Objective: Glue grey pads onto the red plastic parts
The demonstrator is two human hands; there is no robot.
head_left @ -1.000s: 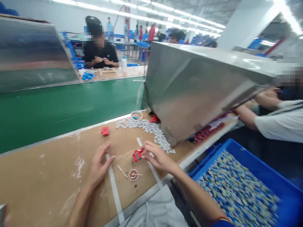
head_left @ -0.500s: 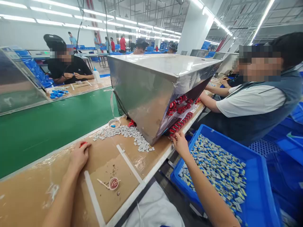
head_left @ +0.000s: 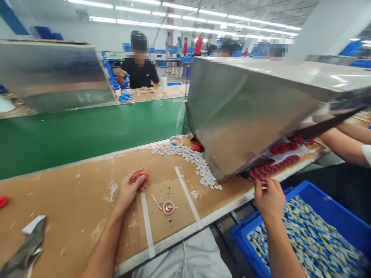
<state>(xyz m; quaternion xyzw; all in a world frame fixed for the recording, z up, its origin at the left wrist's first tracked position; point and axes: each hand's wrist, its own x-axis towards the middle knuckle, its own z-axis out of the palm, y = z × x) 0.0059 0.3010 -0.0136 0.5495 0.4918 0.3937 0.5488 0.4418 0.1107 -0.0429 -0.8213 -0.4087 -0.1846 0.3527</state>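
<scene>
My left hand is closed on a small red plastic part, held between thumb and fingers just above the table at the far end of a white tape strip. At the table's front edge, my right hand has curled fingers, close by the near end of a row of red plastic parts. What its fingertips hold, if anything, is hidden. Between the tape strips stands a small cup of reddish liquid with a thin stick in it. Another short white stick lies beside the cup.
A large metal hood covers the right of the table. Small grey rectangular pieces lie scattered before it, near a white ring-shaped lid. A blue bin of blue-grey pieces stands lower right. A co-worker's arm reaches under the hood.
The view has swung left. My left hand, with the red part, has come closer to the tape strip. My right hand has drawn back slightly from the row's end.
</scene>
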